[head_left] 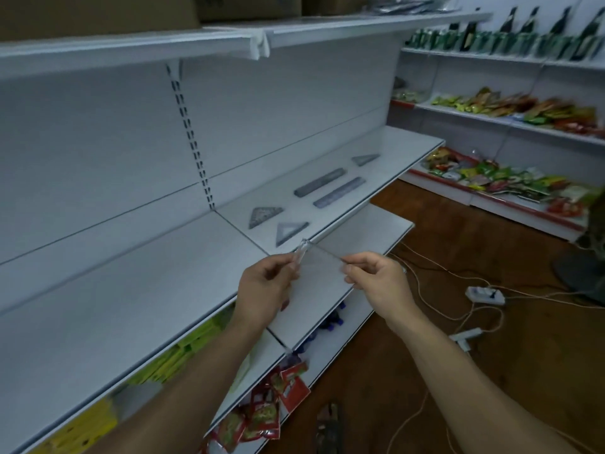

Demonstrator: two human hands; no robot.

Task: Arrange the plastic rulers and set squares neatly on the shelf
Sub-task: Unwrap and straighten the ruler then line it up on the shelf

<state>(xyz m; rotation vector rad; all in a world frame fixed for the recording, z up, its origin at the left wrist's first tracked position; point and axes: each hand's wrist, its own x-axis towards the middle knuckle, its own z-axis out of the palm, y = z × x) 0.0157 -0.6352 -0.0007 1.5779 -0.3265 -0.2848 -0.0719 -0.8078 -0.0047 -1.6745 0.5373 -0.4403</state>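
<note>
Fingers (pixel 284 262) of the left hand (pixel 265 286) pinch one end of a clear plastic piece (pixel 322 268), and the right hand (pixel 376 280) pinches the other end, holding it in the air just in front of the shelf (pixel 404 142) edge. From 12 to 1 o'clock beyond it, three set squares (pixel 265 216) and two rulers (pixel 319 182) lie apart on the shelf. Such a thin pinch could slip and drop the piece to the floor (pixel 458 244). A careless set-down could knock the nearest set squares askew. Transparent and blurred, the piece hides its shape: ruler, set square or sleeve, I cannot tell.
</note>
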